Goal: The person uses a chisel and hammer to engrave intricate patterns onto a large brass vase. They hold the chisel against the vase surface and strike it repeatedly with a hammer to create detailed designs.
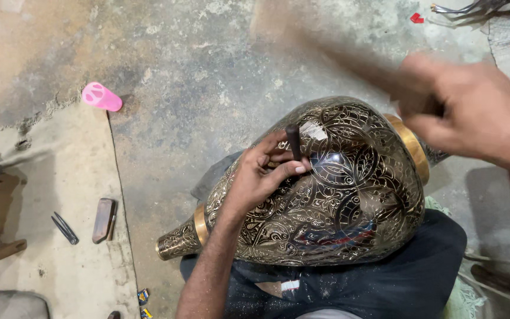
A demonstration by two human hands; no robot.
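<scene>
A large dark brass vase [337, 207] with fine engraved floral patterns lies on its side across my lap, its neck pointing left. My left hand [261, 174] rests on the vase's upper side and pinches a short dark chisel [293, 142] upright against the metal. My right hand [467, 109] is raised above and to the right of the vase, gripping a wooden mallet [320, 44] that is blurred by motion and stretches up to the left.
The floor is rough concrete. A pink plastic cup [101, 96] lies at the upper left. A small wooden block [103, 220] and a dark metal tool [65, 228] lie on the pale mat at left. Metal rods [467, 7] are at the top right.
</scene>
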